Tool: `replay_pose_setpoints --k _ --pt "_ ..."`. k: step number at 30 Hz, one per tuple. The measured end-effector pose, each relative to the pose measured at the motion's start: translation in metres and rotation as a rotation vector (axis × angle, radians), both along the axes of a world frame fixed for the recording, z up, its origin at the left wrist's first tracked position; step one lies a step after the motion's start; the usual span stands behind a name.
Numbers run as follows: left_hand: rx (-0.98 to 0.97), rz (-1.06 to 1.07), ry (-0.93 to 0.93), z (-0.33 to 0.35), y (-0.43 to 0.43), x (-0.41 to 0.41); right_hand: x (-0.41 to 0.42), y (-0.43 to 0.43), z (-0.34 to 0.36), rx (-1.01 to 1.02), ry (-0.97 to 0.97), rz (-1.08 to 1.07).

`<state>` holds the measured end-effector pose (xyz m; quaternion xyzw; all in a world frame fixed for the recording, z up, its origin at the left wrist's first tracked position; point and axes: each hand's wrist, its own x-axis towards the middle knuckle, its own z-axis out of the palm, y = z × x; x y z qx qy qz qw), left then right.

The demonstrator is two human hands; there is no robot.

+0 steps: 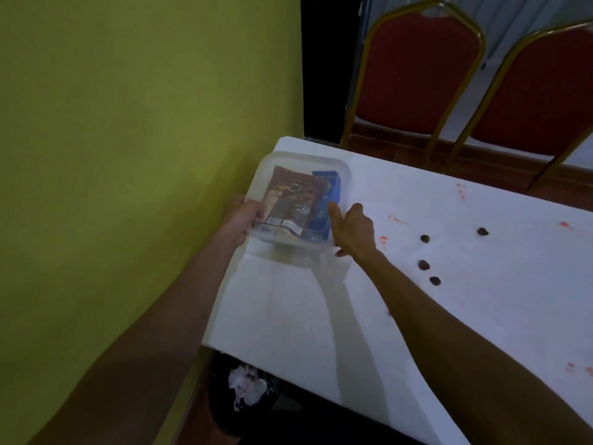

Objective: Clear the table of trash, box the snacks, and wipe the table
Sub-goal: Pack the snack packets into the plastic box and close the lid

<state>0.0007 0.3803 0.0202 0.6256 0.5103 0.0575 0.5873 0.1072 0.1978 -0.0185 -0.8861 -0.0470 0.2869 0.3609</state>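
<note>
Inside lidded clear box (300,162): brown packet (290,200), blue packet (324,203).

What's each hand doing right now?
Left hand: closed on the box.
Right hand: pressed against the box's other side, thumb on the lid.

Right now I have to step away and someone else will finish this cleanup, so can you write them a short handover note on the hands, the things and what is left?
Left hand: grips the left edge of the clear plastic box.
Right hand: on the box's right side, fingers on its rim.
The box sits at the table's far left corner, with a brown snack packet and a blue packet inside.
Done: snacks look boxed; crumpled trash lies in the black bin under the table edge.
Left: four dark crumbs and red smears on the white top; pick up the bits, then wipe.
</note>
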Motion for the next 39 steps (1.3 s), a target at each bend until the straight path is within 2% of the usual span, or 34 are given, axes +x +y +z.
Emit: replay_pose_setpoints --k 6,20,26,30,34,39 --pt "-0.028 0.030 0.028 -0.003 0.029 0.039 0.034 0.033 -0.006 0.010 0.059 -0.092" --pt "0.056 0.049 0.003 -0.016 0.045 0.074 0.051 0.055 -0.018 -0.076 -0.098 -0.122" --pt "0.107 0.035 0.045 -0.024 0.043 0.062 0.056 0.044 -0.004 0.042 0.219 -0.168" --pt "0.111 0.073 0.044 -0.021 0.012 0.033 0.050 0.026 0.001 0.090 0.265 -0.183" --pt "-0.058 0.148 0.053 -0.033 -0.031 0.004 0.029 0.005 0.007 0.173 0.335 -0.170" --pt "-0.141 0.057 0.073 -0.039 -0.081 -0.013 -0.004 -0.026 0.011 0.199 0.377 -0.052"
